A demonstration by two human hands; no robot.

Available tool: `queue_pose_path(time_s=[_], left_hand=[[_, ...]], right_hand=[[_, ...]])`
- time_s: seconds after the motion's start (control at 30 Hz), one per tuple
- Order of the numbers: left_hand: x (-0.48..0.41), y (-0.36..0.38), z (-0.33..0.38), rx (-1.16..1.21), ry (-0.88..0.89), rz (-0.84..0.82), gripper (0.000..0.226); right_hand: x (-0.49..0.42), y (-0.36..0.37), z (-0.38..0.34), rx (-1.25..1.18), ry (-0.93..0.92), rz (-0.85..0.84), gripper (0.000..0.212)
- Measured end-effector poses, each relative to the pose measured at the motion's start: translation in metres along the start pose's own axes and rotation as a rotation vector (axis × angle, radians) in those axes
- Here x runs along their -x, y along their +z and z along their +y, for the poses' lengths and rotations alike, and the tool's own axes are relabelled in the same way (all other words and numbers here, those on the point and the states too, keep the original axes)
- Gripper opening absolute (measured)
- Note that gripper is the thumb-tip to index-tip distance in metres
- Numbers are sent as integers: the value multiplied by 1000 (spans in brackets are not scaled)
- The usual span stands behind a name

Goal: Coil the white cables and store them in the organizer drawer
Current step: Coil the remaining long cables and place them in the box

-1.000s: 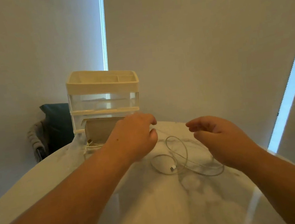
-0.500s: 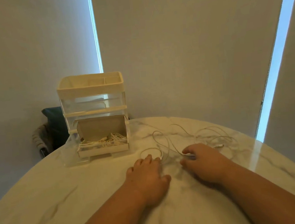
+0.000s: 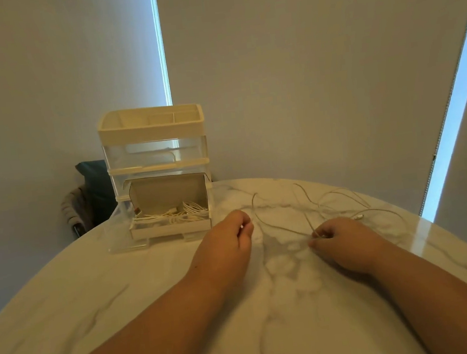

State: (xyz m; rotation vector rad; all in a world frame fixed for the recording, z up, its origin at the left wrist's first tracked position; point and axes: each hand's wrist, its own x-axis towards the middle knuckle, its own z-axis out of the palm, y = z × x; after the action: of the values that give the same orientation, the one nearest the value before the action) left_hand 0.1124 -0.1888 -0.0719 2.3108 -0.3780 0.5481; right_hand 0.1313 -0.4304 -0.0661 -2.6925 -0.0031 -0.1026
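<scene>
Since half a second ago my two hands have drawn apart and pushed a little farther out over the table (image 3: 100,296); they lay low on it then, and now each is pinching. My left hand (image 3: 228,244) has thumb and forefinger closed on a white bit of the cable (image 3: 291,230), the other fingers curled under. Whether that bit is the plug end, I cannot tell. My right hand (image 3: 341,240) pinches the same cable between thumb and fingertips, knuckles toward me. Between the two pinches the cable sags onto the marble in a shallow curve. Beyond my right hand the rest of it sprawls in loose, uncoiled loops, with a connector (image 3: 357,216) lying just past my knuckles. The organizer (image 3: 151,128) stands at the far left of the table, its bottom drawer (image 3: 171,229) pulled open, just beyond my left hand. Coiled cables (image 3: 185,211) already lie inside it.
</scene>
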Motion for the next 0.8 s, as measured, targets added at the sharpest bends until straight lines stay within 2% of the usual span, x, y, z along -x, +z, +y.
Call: queue_pose_path(time_s=[0.1,0.17,0.2,0.27,0.3,0.37,0.43,0.57,0.67,0.8], left_hand=[[0,-1,1,41,9,45,14],[0,1,0,61,5,34,14],[0,2,0,71,7,32,13],[1,3,0,68,26,21,12],[1,3,1,64,50,9,10],[2,4,4,71,126,-18,8],[3,5,8,82,197,-36,8],[1,5,7,44,224,-59,10],[-2,4,5,75,221,-61,11],[-5,-4,-6,71,150,-55,9]], right_hand=[[-4,-6,2,-2,86,67,28],[1,-9,-8,123,90,76,64],[6,-8,-16,125,48,123,78],[21,-5,-36,25,-152,275,85],[28,-2,-45,-26,-293,331,82],[34,7,-53,-69,-515,310,71],[30,17,-52,-99,-601,242,58],[14,20,-41,-141,-547,376,25],[11,16,-37,-135,-521,398,18],[6,5,-30,-163,-498,512,16]])
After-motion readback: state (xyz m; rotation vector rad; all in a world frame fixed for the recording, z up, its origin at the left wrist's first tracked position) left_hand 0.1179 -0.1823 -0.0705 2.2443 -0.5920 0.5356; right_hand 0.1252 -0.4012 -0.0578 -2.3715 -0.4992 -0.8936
